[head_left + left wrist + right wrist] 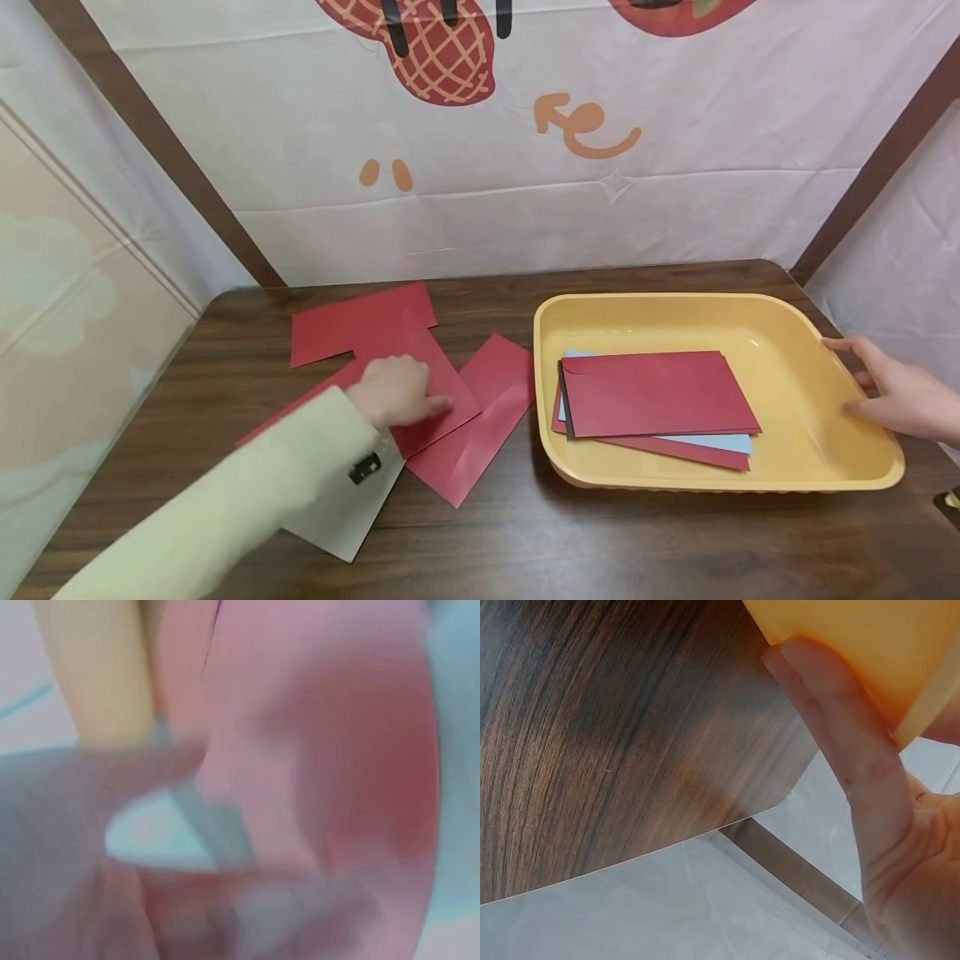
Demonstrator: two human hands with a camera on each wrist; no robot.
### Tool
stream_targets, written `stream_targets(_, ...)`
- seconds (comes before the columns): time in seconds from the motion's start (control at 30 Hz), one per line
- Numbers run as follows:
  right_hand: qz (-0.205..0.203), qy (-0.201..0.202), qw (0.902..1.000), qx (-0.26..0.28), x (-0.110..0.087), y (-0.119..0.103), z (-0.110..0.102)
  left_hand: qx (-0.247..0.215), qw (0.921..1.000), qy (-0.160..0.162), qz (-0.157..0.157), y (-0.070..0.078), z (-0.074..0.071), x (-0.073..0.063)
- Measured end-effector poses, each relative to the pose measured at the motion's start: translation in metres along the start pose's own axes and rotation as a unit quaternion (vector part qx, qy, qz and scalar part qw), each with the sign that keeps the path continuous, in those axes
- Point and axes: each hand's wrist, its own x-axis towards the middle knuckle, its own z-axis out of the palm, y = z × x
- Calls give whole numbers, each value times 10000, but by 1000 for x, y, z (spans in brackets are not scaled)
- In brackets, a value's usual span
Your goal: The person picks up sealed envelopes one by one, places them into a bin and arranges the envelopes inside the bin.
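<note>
My left hand [397, 392] is over several overlapping red envelopes on the table's left side, right at the top red envelope [450, 408]. Blurred in the left wrist view, its thumb and fingers stand apart over the red paper. A whitish envelope [345, 525] lies partly beneath my sleeve. My right hand [892, 392] holds the right rim of a yellow tray [813, 450], thumb on the inner side; the right wrist view shows fingers [840, 712] against its outer wall. In the tray's left half, a red envelope [660, 392] tops a small stack with light blue, black and red ones.
Everything stands on a dark wood-grain table [600, 542]. A printed white cloth [487, 217] hangs behind the far edge, with more cloth at both sides. The tray's left wall is close to the nearest loose red envelope [498, 375].
</note>
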Motion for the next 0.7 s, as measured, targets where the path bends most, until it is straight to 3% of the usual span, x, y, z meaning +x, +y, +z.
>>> stream_targets(0.13, 33, -7, 10000, -20, 0, -1, 0, -215, 9950, -152, 967, -34, -16, 3)
stream_targets(0.23, 44, -3, 10000, 3, -1, -2, 0, -309, 9892, -226, 1416, -51, -14, 5)
stream_targets(0.47, 83, -52, 9999, 65, -1, -2, 2, -901, 9841, -857, 1266, -62, 4, 7)
stream_targets(0.7, 106, -97, 9999, 82, -1, -4, 0, -1455, 9808, -705, 1090, -65, 19, 15)
